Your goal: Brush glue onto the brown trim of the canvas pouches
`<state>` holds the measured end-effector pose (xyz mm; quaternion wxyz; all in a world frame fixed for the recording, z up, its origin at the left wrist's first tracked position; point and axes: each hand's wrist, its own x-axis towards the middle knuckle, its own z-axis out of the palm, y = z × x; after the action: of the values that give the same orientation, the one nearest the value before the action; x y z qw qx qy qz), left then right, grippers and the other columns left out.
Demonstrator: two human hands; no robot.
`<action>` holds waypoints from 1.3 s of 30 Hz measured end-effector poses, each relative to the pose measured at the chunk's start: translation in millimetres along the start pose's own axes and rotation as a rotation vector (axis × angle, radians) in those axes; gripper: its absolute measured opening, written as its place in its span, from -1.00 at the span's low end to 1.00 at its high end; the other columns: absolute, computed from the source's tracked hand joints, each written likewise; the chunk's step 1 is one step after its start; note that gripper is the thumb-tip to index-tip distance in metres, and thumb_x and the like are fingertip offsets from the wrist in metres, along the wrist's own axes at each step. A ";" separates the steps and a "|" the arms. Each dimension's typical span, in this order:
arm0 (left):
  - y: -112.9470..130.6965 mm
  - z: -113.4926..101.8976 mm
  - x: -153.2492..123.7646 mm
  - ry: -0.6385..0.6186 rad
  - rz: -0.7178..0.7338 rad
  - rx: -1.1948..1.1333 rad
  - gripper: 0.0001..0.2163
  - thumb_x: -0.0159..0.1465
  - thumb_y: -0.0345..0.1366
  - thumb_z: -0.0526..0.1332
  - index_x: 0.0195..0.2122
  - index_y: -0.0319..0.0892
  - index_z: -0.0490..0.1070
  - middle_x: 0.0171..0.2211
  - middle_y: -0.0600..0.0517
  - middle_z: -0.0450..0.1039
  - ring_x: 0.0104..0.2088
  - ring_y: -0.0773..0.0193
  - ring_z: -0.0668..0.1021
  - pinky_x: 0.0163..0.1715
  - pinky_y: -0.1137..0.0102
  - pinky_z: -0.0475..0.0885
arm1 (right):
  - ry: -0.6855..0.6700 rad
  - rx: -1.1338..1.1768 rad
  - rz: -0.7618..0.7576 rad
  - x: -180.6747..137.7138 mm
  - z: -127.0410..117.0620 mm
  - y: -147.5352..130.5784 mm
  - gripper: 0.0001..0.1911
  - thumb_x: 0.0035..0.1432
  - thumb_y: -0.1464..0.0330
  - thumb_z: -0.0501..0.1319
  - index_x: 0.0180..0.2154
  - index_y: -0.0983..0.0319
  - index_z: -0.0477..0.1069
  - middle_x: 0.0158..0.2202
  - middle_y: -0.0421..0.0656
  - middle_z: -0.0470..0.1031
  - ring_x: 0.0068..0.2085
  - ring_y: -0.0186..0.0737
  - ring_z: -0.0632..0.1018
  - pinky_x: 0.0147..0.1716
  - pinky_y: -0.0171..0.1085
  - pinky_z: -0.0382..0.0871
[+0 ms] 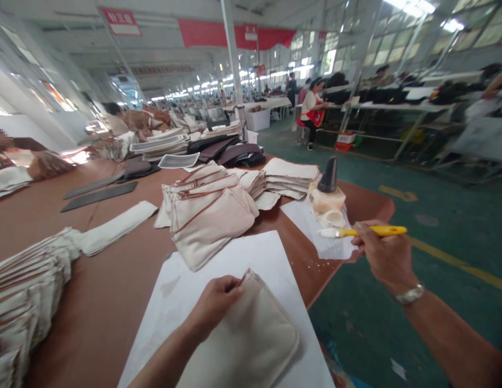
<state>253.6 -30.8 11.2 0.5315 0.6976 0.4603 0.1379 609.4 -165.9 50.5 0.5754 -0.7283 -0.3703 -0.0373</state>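
Note:
My left hand (220,302) pinches the top corner of a cream fabric pouch (254,334), which lies over a white sheet (170,291) on the brown table. Out to the right, my right hand (380,250) grips a yellow-handled brush (386,230), its pale bristles pointing left. Those bristles are near a small white dish (332,218) beside a glue-smeared pale container (325,198) with a black cone-shaped top (329,175). Under these lies white paper (343,249) with spattered drops near it. Beyond the sheet, a pile of cream pouches (214,215) with brown trim leans together.
Stacked cream pieces (289,175) lie at the back of the brown table (113,280). A long row of pouches (28,291) fills the left side. Dark strips (99,196) lie farther back. A seated person (313,110) works across the green floor (448,215).

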 end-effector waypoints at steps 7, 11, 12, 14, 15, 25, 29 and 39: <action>22.0 11.0 -30.5 0.093 0.082 0.077 -0.69 0.14 -0.06 0.22 -0.36 -0.22 0.54 -0.49 0.07 0.41 -0.45 0.29 0.39 -0.45 0.44 0.23 | -0.403 0.395 -0.003 -80.1 30.2 -100.9 -0.69 0.30 0.15 0.23 -0.36 0.26 0.42 -0.66 -0.26 0.34 -0.66 -0.36 0.33 -0.70 -0.45 0.18; 29.7 16.7 -46.7 0.138 0.142 0.127 -0.77 0.13 -0.12 0.22 -0.42 -0.19 0.50 -0.50 0.07 0.40 -0.44 0.29 0.39 -0.44 0.44 0.25 | -0.490 0.395 -0.099 -90.7 45.2 -113.3 -0.72 0.34 0.21 0.19 -0.37 0.25 0.41 -0.64 -0.26 0.33 -0.63 -0.35 0.35 -0.64 -0.42 0.21; 29.8 17.3 -49.9 0.139 0.155 0.124 -0.78 0.13 -0.13 0.21 -0.43 -0.18 0.50 -0.50 0.07 0.41 -0.44 0.29 0.39 -0.44 0.44 0.25 | -0.475 0.378 -0.123 -89.6 46.7 -113.1 -0.72 0.35 0.21 0.18 -0.36 0.25 0.42 -0.63 -0.26 0.34 -0.62 -0.35 0.34 -0.63 -0.41 0.20; 28.4 17.6 -54.8 0.149 0.177 0.116 -0.80 0.15 -0.15 0.22 -0.45 -0.18 0.48 -0.50 0.07 0.41 -0.45 0.29 0.40 -0.45 0.44 0.27 | -0.403 0.324 -0.176 -86.1 45.9 -113.0 -0.73 0.34 0.21 0.19 -0.36 0.24 0.42 -0.62 -0.26 0.33 -0.61 -0.34 0.33 -0.63 -0.40 0.19; 27.1 17.5 -56.4 0.159 0.196 0.123 -0.81 0.16 -0.16 0.22 -0.45 -0.17 0.48 -0.51 0.07 0.41 -0.45 0.29 0.41 -0.45 0.45 0.27 | -0.359 0.308 -0.189 -84.8 43.8 -113.8 -0.73 0.34 0.22 0.19 -0.36 0.24 0.43 -0.62 -0.26 0.33 -0.62 -0.34 0.33 -0.64 -0.40 0.18; 18.5 14.7 -71.2 0.366 1.107 0.654 -0.88 0.40 -0.42 0.14 -0.21 -0.18 0.47 -0.45 0.02 0.48 -0.45 0.33 0.47 -0.45 0.46 0.38 | -0.272 0.309 -0.230 -85.4 17.2 -123.7 -0.77 0.34 0.27 0.20 -0.36 0.24 0.44 -0.60 -0.25 0.35 -0.60 -0.33 0.35 -0.63 -0.40 0.21; 25.4 5.8 -87.9 0.357 1.352 0.933 -0.78 0.44 -0.42 0.03 0.00 -0.34 0.42 -0.32 -0.09 0.57 -0.42 0.24 0.49 -0.43 0.34 0.44 | -0.351 0.380 -0.168 -85.1 2.0 -130.1 -0.76 0.35 0.24 0.22 -0.33 0.24 0.46 -0.64 -0.27 0.32 -0.66 -0.37 0.29 -0.69 -0.40 0.12; 32.7 -4.7 -94.4 0.393 1.433 1.045 -0.70 0.46 -0.43 -0.07 -0.02 -0.36 0.44 -0.26 -0.14 0.55 -0.36 0.20 0.51 -0.35 0.30 0.40 | -0.583 0.340 -0.390 -97.7 -24.5 -152.7 -0.85 0.40 0.39 0.17 -0.29 0.16 0.43 -0.42 -0.27 0.42 -0.48 -0.37 0.41 -0.51 -0.40 0.28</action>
<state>215.7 -102.7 69.4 -0.1540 0.9328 0.0024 0.3257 458.9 -225.9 135.4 0.5407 -0.5184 -0.6507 0.1248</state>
